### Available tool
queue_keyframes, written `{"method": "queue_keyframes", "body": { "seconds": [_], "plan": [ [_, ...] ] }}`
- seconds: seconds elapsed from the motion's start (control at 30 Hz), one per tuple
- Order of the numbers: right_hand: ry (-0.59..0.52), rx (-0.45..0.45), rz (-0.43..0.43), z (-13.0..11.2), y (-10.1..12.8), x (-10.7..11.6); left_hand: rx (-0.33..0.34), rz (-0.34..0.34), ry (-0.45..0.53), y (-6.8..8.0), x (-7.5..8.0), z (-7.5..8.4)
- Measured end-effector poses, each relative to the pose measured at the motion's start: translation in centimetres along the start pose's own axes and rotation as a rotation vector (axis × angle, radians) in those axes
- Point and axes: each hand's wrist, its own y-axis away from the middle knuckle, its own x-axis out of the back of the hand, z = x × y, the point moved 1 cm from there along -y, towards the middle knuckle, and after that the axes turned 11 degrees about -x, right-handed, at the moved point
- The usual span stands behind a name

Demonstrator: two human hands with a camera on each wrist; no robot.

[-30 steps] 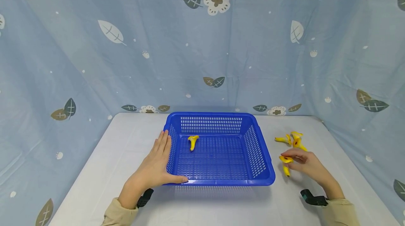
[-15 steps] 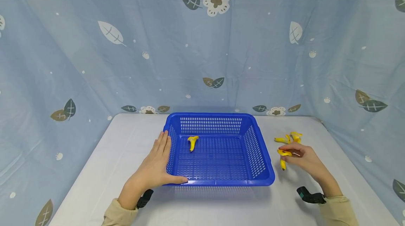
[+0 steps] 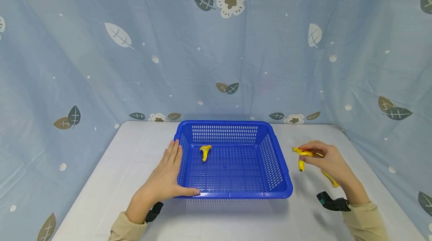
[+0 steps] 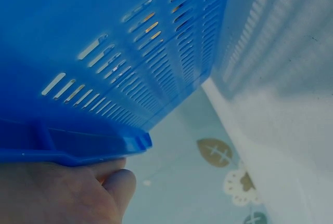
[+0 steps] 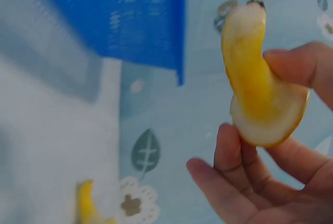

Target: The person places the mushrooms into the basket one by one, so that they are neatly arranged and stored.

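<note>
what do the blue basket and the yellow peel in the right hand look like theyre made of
Blue basket: likely moulded plastic, going by its even slotted walls and slight sheen. Banana peel pinched by the right hand: smooth, glossy and stiffly curled, so possibly a plastic or rubber toy; real peel cannot be ruled out.

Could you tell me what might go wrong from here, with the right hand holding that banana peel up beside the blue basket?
1. The right hand only pinches the banana peel between thumb and fingers, with one strip dangling, so it may slip and drop onto the white table.
2. The peel hangs outside the blue basket, level with its right rim, so it could catch there.
3. The left hand merely rests flat against the basket's left wall, so a bump might slide it.
</note>
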Motion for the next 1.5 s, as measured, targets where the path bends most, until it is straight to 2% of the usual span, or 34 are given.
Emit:
{"method": "queue_keyframes", "body": {
  "seconds": [0.4,0.83,1.13,1.33,1.5],
  "plan": [
    [0.017,-0.060,0.012,-5.3,-1.1,0.1,0.002,-0.001,-0.005,0.1,0.0,0.0],
    [-0.008,-0.034,-0.041,-10.5,-3.7,-1.9,0.000,0.005,0.006,0.1,0.0,0.0],
    [-0.045,-0.025,-0.087,-13.1,-6.4,-4.5,0.001,0.012,0.007,0.1,0.0,0.2],
    [-0.068,0.013,-0.112,-13.9,-8.3,-6.7,0.007,0.008,0.012,0.1,0.1,0.2],
    [-0.120,0.007,-0.153,-14.2,-9.3,-8.4,0.001,0.008,-0.004,0.0,0.0,0.2]
  ]
}}
